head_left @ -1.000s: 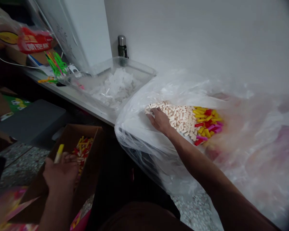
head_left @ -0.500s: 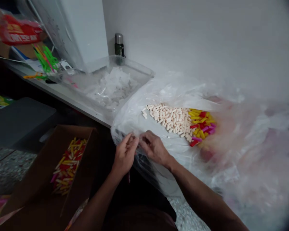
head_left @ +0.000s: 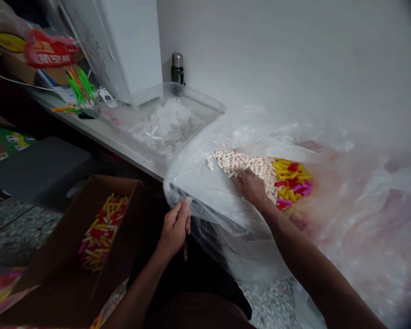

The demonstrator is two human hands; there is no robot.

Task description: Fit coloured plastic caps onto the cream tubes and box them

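My left hand (head_left: 176,227) is shut on the gathered edge of a clear plastic bag (head_left: 205,219), near its lower left rim. My right hand (head_left: 249,186) lies palm down in a heap of small cream-coloured cylindrical pieces (head_left: 241,162) inside the bag, with its fingers among them. Against that heap lies a mass of red, yellow and pink plastic pieces (head_left: 291,182). Plastic film blurs the bag's far right part, and what lies under it is hidden.
Below my left hand stands an open cardboard box (head_left: 68,278) holding mixed yellow, red and cream pieces (head_left: 102,233). Behind the bag, a transparent tub (head_left: 195,103) of crumpled white material sits on a white shelf (head_left: 104,137), with a metal-topped flask (head_left: 177,68) behind it.
My left hand has gone from holding a yellow piece over the box to gripping the bag edge. My right hand has left the bag edge and returned to the heap.
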